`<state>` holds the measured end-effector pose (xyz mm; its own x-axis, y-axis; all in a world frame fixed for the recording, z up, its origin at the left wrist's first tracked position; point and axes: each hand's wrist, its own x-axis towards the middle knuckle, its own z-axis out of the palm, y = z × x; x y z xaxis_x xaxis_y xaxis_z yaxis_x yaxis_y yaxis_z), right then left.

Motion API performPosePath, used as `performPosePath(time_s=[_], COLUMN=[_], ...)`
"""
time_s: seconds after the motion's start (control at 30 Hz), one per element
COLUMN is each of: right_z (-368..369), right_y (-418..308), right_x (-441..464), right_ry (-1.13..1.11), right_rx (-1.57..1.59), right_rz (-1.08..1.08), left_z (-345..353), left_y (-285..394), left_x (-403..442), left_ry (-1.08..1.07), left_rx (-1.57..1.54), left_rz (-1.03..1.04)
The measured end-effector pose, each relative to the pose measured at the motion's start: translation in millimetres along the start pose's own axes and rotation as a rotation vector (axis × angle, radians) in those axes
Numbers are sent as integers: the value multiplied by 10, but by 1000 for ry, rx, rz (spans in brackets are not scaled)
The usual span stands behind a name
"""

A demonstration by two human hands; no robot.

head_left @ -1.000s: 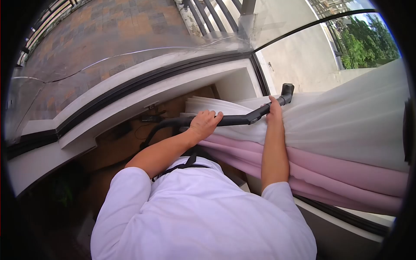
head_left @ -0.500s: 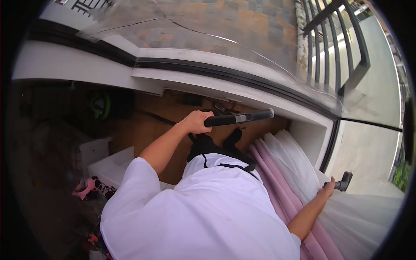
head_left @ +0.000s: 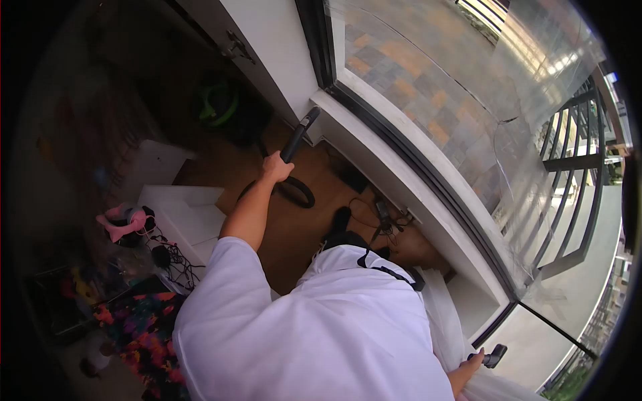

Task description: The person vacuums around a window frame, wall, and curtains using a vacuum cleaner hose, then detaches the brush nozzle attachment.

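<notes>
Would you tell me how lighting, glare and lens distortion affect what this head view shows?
In the head view, the left side sinks into deep shadow, dimming the green-trimmed object; glare whitens the clear sheeting at upper right; the wide lens bows the window frame and blackens the picture's corners; the white shirt stays bright.

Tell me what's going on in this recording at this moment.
A person in a white shirt holds a black vacuum-style hose handle in the left hand and a separate dark nozzle piece in the right hand, arms spread wide. The two parts are apart. The right hand is beside the sheer white curtain, near the window; a dark hose loops on the wooden floor.
</notes>
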<state>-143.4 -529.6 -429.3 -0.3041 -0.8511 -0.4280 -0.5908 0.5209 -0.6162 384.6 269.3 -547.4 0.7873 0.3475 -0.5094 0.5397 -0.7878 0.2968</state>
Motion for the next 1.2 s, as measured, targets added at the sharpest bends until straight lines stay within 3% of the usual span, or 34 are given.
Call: performPosePath(time_s=[0.2, 0.37, 0.97, 1.13, 1.2], right_z=[157, 213, 187, 183, 150], right_y=[-26, -83, 12, 14, 69], right_x=[-445, -853, -935, -1022, -989], right_ry=[-99, -173, -91, -37, -34], right_rx=[-39, -57, -35, -50, -41], right_rz=[38, 31, -39, -39, -47], left_z=[-241, -322, -711, -791, -853], left_y=[255, 558, 729, 763, 892], left_x=[609, 610, 543, 529, 514], left_ry=[0, -37, -164, -143, -41], left_rx=[6, -70, 181, 257, 114], left_rz=[5, -59, 106, 190, 96])
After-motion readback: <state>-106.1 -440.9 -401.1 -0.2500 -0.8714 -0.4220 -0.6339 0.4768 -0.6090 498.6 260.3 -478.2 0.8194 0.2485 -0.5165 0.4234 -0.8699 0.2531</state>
